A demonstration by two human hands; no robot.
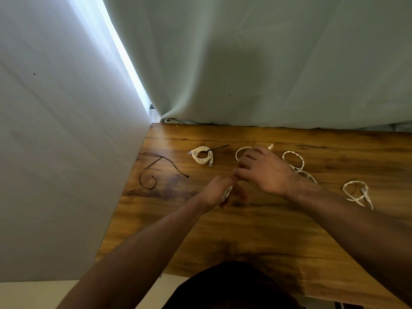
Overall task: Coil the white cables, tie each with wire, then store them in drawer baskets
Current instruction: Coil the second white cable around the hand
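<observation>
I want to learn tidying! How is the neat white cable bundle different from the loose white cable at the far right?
The neat white cable bundle is wound in tight stacked rings; the loose white cable sprawls in one open loop. The bundle has a dark wire tie; the loose one has none. Both lie on the wooden table.

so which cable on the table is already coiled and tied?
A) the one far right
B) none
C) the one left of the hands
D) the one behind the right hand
C: the coil left of the hands is wound tight with a dark wire wrapped round it, while the cables to the right, like the far right one, lie in loose loops.
</observation>
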